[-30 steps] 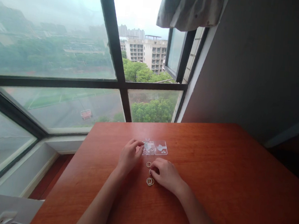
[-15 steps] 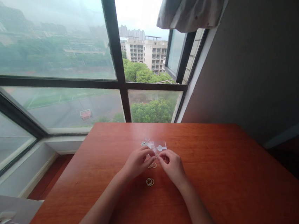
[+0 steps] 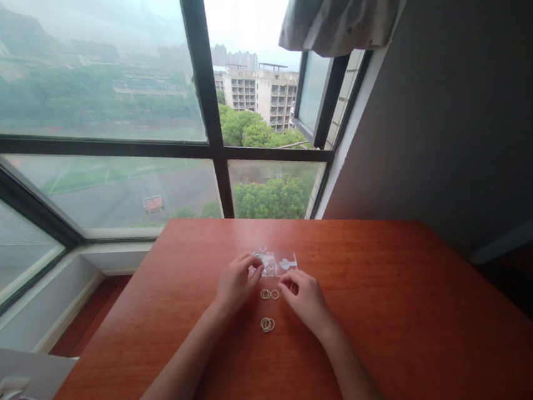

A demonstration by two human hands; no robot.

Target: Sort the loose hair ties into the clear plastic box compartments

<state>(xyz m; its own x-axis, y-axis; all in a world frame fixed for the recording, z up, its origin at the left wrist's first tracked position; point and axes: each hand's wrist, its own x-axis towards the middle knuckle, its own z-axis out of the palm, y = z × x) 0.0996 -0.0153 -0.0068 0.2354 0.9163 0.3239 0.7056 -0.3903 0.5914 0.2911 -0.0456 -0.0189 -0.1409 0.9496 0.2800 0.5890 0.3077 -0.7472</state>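
Note:
An open clear plastic case (image 3: 285,271) lies flat on the table, with small rings in its left half and a white shape on its right half. Beside the left half is my left hand (image 3: 238,280), its fingers curled and thumb close to the index finger; anything between them is too small to make out. My right hand (image 3: 305,297) is just below the right half, fingertips pinched together, their contents hidden. Between the hands lie a few pale rings (image 3: 265,294), one of them apart on the right. Closer to me sits a cluster of overlapping pale rings (image 3: 267,324).
The reddish-brown wooden table (image 3: 404,339) spreads around both arms. Dark-framed windows (image 3: 158,150) stand beyond its far and left edges, with a grey curtain (image 3: 338,18) above. A dark wall (image 3: 443,129) rises at the right.
My hands have parted: their fingertips met before the case, and now the left has moved left. The rings between them and those in the case show more fully.

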